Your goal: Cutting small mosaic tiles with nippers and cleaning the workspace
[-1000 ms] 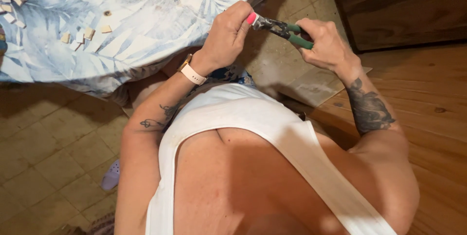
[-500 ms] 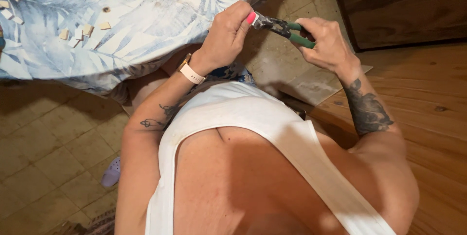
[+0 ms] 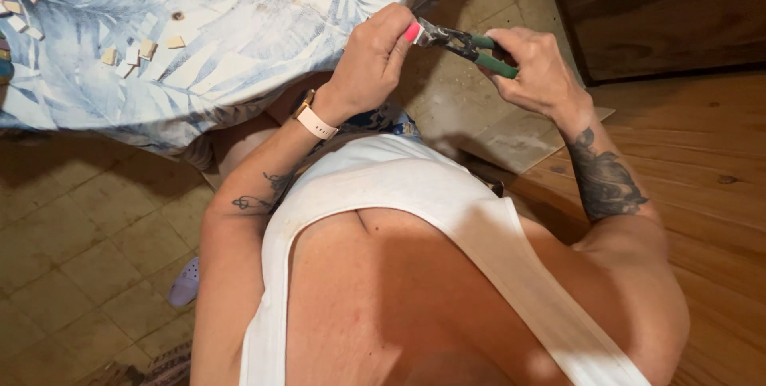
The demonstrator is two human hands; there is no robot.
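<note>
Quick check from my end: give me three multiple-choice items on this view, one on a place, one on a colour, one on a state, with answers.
1. Where do the loose pale tile pieces lie?
A. on the leaf-print tablecloth
B. on the wooden floor
C. on the person's lap

2. What colour are the nippers' handles?
A. red
B. green
C. yellow

3. What is the left hand doing?
A. resting flat on the cloth
B. hanging at the side
C. pinching a small pink piece at the tool's jaws

Answers: 1 A, the pieces sit on the cloth at upper left. 2 B, green shows in the right hand. 3 C, its fingertips hold the pink piece at the metal head.
</note>
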